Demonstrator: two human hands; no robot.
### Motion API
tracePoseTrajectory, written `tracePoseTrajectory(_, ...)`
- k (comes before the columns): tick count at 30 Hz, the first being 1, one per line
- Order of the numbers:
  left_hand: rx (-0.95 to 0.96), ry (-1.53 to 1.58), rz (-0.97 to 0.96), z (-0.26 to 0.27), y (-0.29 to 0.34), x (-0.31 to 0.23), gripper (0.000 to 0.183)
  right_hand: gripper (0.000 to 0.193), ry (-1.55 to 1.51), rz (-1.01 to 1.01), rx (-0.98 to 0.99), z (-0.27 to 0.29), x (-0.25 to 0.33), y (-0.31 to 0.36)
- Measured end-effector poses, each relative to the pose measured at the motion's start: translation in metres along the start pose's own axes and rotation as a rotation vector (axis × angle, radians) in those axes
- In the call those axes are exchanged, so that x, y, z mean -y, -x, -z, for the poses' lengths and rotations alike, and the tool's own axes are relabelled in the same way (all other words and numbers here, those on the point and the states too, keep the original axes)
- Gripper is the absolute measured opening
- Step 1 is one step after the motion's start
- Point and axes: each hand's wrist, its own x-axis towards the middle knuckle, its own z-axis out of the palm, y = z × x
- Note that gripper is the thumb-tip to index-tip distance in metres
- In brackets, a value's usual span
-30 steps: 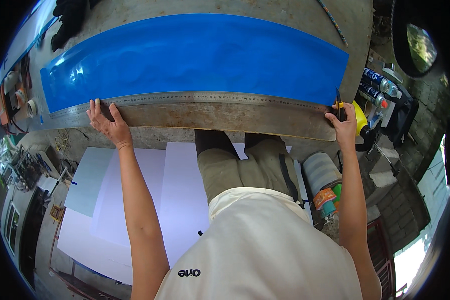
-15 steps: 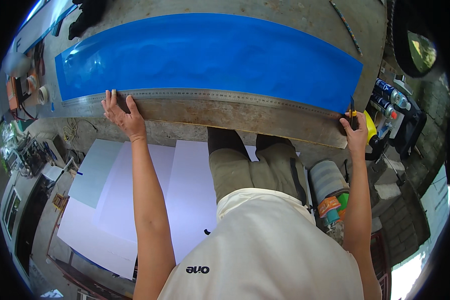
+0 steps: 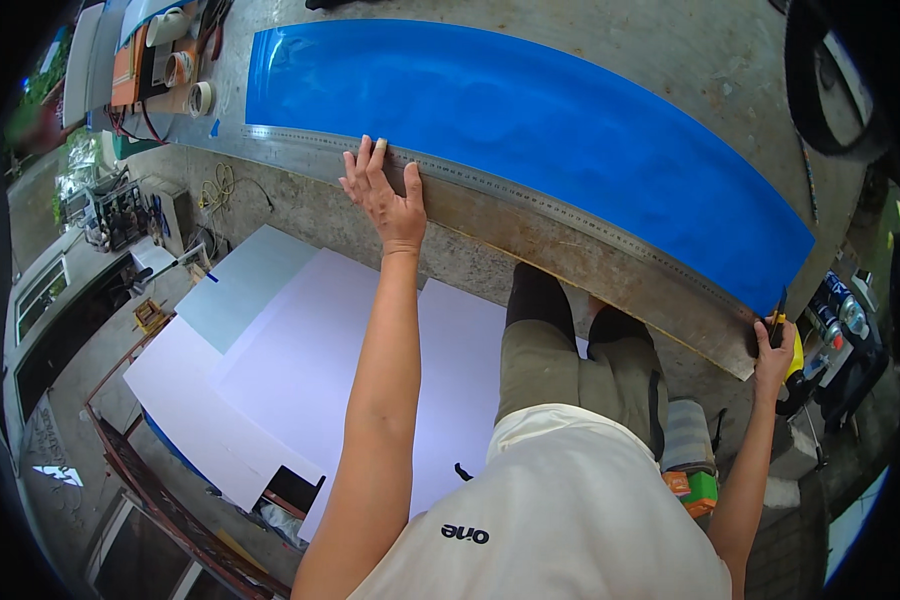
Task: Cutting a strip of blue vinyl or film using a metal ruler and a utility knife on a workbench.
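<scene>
A long blue plastic-like sheet (image 3: 490, 110) lies on the metal worktable, its surface slightly wavy. Along its near edge runs a steel ruler (image 3: 530, 197). My left hand (image 3: 388, 208) rests on the ruler left of its middle, fingers spread and fingertips at the sheet's edge. At the ruler's right end, my right hand (image 3: 772, 362) grips a utility knife (image 3: 779, 312) with yellow and black parts. Its blade end points away from me, by the sheet's near right corner. Whether the blade touches the sheet is too small to tell.
Tape rolls (image 3: 201, 98) and an orange box (image 3: 130, 72) sit at the table's left end. Spray cans (image 3: 842, 305) stand beyond the right edge. Below the table's near edge lie large white panels (image 3: 370, 340). A patterned rod (image 3: 809, 180) lies at the far right.
The view has turned, so the table now slants down to the right and more of its left end shows. Both hands keep about the same places along the ruler.
</scene>
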Motion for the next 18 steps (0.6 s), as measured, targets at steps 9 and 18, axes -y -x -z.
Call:
tracePoseTrajectory(9,0.008,-0.007,0.006,0.0008,0.0003,-0.0001,0.056,0.028,-0.033,-0.039,-0.002,0.0008,-0.0030,0.0020)
tracePoseTrajectory(18,0.014,-0.034,-0.001,0.0009,0.0001,0.0008,0.057,0.028,-0.004,-0.061,0.001,0.0005,-0.0026,0.0026)
